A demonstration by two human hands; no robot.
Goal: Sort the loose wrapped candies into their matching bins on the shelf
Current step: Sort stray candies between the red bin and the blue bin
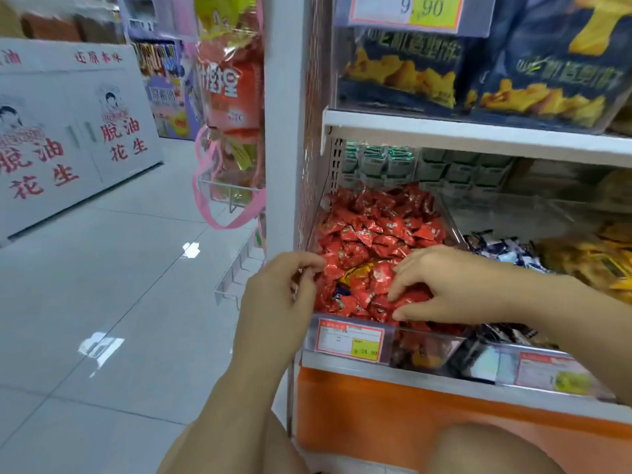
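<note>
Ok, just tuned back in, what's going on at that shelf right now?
A person has both hands in the clear bin of red candies. The left grip curls at the bin's left edge, and it is unclear whether it pinches a wrapper. The right grip rests its fingers on the pile. Between them lie a stray yellow candy and a dark blue candy, not yet picked out.

Glossy red candy wrappers [376, 230]; clear plastic bin [454, 227]; shiny floor tiles [119, 275]
</note>
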